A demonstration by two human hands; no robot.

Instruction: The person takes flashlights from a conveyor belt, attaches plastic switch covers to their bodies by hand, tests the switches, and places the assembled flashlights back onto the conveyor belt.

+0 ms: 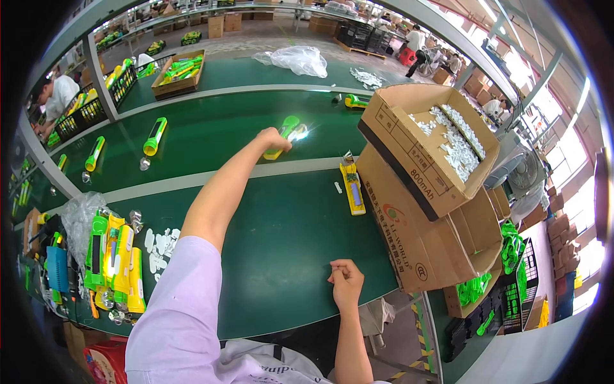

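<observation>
My left hand reaches out over the far green belt. Its fingers are closed on a green and yellow flashlight, slightly blurred, with a bright shine at its right side. Close to the table's front edge, my right hand is held with its fingers curled in; whether anything is inside them is hidden. An opened yellow flashlight half lies by the big carton, a small white piece beside it. At the left, yellow and green flashlight bodies are piled next to loose white plastic pieces.
On the right a carton of small white parts rests on a larger carton. Flashlights with silver reflectors lie along the belt. A pale metal rail divides belt and table. Clear plastic bags lie left. Other people work farther off.
</observation>
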